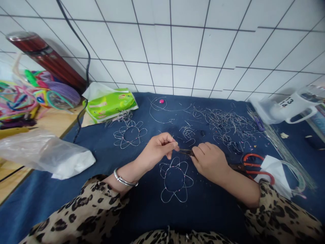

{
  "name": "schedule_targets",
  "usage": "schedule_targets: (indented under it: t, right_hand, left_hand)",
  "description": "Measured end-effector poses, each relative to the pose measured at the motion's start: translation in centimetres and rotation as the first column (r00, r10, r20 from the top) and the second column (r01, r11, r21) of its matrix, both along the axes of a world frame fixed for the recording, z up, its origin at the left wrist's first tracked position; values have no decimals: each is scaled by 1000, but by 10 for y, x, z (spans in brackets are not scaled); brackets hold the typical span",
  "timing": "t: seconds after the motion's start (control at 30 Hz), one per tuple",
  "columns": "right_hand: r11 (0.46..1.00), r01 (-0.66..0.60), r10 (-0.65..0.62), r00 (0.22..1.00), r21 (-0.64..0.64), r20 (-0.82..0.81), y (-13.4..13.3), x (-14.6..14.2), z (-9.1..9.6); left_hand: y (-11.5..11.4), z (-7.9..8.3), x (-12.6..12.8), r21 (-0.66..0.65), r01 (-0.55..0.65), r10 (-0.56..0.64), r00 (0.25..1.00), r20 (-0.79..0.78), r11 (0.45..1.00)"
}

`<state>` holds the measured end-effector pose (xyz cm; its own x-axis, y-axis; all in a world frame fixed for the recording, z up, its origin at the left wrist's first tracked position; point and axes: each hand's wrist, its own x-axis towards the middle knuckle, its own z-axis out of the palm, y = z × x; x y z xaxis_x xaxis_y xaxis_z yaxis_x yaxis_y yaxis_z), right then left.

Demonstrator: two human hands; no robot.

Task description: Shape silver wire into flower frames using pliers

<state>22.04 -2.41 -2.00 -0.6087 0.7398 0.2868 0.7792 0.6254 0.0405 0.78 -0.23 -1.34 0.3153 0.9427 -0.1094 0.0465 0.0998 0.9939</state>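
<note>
My left hand [158, 149] is closed in a pinch on something too thin to make out, just above a wire flower frame with small pink beads [175, 178] lying on the blue cloth [142, 206]. My right hand [210, 161] is closed round a small dark tool [186, 152] whose tip points toward my left fingertips. A second wire flower frame [130, 134] lies further back to the left. A silver bangle [124, 180] is on my left wrist.
A heap of loose cut wire [223, 123] lies at the back right, red-handled scissors [250, 166] beside my right wrist. A green tissue pack [110, 104], a plastic bag [43, 152], coloured pipe cleaners [27, 98], a white jug [294, 106] and a pink bead [161, 101] surround the cloth.
</note>
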Motion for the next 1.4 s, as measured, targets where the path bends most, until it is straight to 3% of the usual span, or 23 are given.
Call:
schedule_targets:
  t: [0.4, 0.7, 1.03, 1.27, 1.4]
  right_hand:
    - [998, 25, -26, 1000, -53, -6, 4, 1, -6]
    - [998, 8, -10, 999, -70, -41, 3, 1, -10]
    - [991, 3, -13, 997, -132, -76, 4, 0, -12]
    - [991, -42, 33, 997, -124, -76, 3, 0, -13]
    - [971, -23, -6, 993, -237, -118, 3, -2, -14]
  left_hand:
    - [0, 0, -1, 5, 80, -80, 997, -5, 997]
    - [2, -2, -1, -26, 134, -132, 987, 87, 991]
    - [3, -1, -3, 3, 228, -227, 972, -62, 974]
    - [2, -4, -3, 51, 211, -205, 973, -107, 976]
    - [4, -7, -3, 108, 143, -129, 983, -130, 984]
